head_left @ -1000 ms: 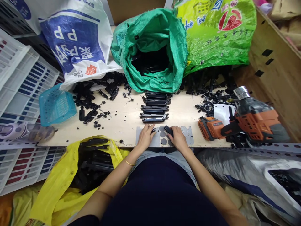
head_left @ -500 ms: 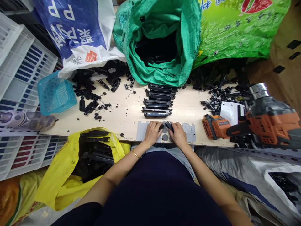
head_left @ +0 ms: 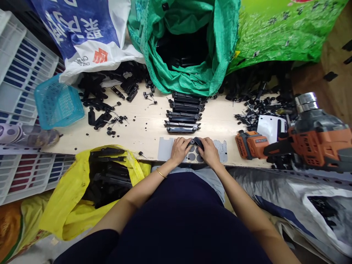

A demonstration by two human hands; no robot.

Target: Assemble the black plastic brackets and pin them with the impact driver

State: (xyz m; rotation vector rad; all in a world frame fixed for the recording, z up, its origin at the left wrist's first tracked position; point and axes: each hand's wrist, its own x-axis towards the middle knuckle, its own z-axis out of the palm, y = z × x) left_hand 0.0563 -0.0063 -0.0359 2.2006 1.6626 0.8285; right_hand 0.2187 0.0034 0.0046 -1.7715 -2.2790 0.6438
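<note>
Both hands meet at the bench's near edge over a grey sheet (head_left: 165, 148) carrying round dark pads. My left hand (head_left: 180, 149) and my right hand (head_left: 208, 151) are each closed on a small black plastic part (head_left: 195, 142) held between them. Just beyond the hands lies a row of finished black handle pieces (head_left: 183, 117), stacked toward the green sack (head_left: 187, 69).
An orange cordless driver (head_left: 308, 137) lies at the right with loose black parts (head_left: 255, 106) behind it. A blue basket (head_left: 56, 104) and scattered black screws (head_left: 115, 123) sit left. A yellow bag (head_left: 90, 183) of black parts hangs below the bench; white crates (head_left: 22, 73) stand left.
My hands have come together: a second ago they were apart on the sheet, now both grip the one black part. The view has shifted slightly downward.
</note>
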